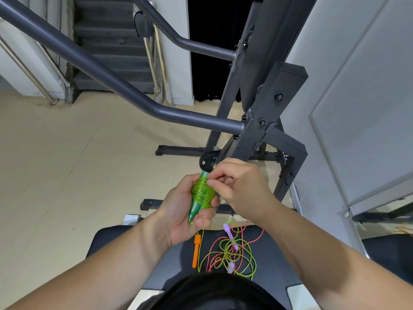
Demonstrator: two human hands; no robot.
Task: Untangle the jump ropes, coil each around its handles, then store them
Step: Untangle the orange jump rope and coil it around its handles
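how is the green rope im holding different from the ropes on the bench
The green rope is wound round its paired handles; the bench ropes lie in a loose tangled heap. The green rope is gripped by the left hand and pinched by the right hand; the bench ropes rest on the bench pad. Both are thin cord.

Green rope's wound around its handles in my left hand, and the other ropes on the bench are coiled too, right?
No. Head view shows the green rope wound around its handles in your left hand, but the other ropes on the bench lie tangled.
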